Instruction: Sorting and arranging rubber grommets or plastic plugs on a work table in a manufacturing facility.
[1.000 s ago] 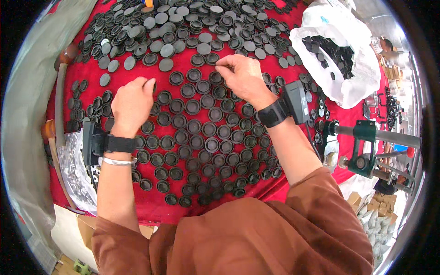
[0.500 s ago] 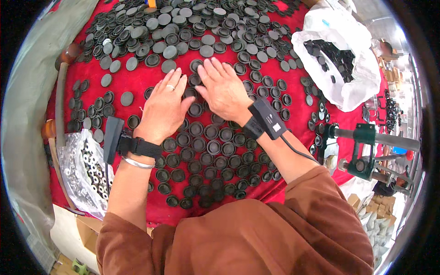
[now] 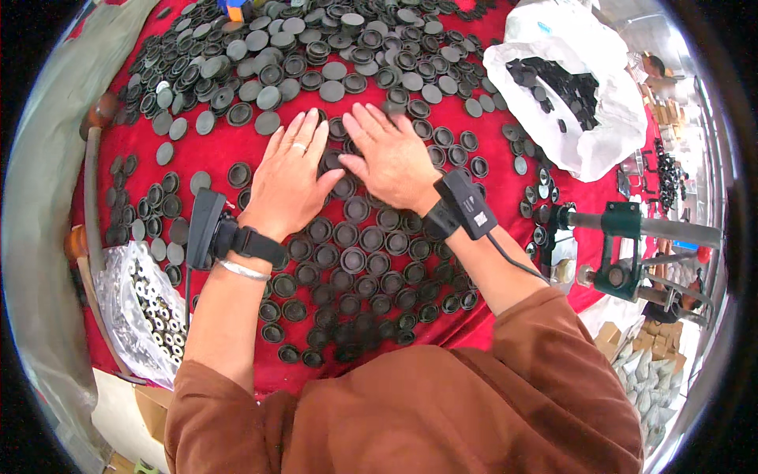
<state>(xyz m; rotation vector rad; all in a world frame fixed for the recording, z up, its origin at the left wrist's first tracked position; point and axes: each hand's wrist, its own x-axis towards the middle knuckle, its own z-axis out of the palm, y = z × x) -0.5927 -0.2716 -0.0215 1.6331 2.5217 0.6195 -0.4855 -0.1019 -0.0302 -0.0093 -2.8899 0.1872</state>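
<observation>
My left hand (image 3: pixel 288 182) lies palm down, fingers stretched and a ring on one of them, over round black caps on a red cloth (image 3: pixel 276 382). Beside it my right hand (image 3: pixel 392 164) is also flat, its fingers pointing away from me. The two thumbs point toward each other, with a few caps between and under them. What the palms touch is hidden. Closer to my body, many black caps (image 3: pixel 352 260) lie in a spread, mostly hollow side up. Beyond my fingertips is a large heap of similar caps (image 3: pixel 332 92), some turned smooth side up.
A white sack (image 3: pixel 505 88) of black pieces lies open at the far right. Nearer on that side stands a green metal hand press (image 3: pixel 621 265). At the left is a clear plastic bag (image 3: pixel 126 304) of white ringed parts. Smaller caps (image 3: pixel 170 205) lie by my left wrist.
The whole view has shifted a little, so the caps appear farther left. Against the cloth, both flat hands have moved slightly right. Neither has picked anything up.
</observation>
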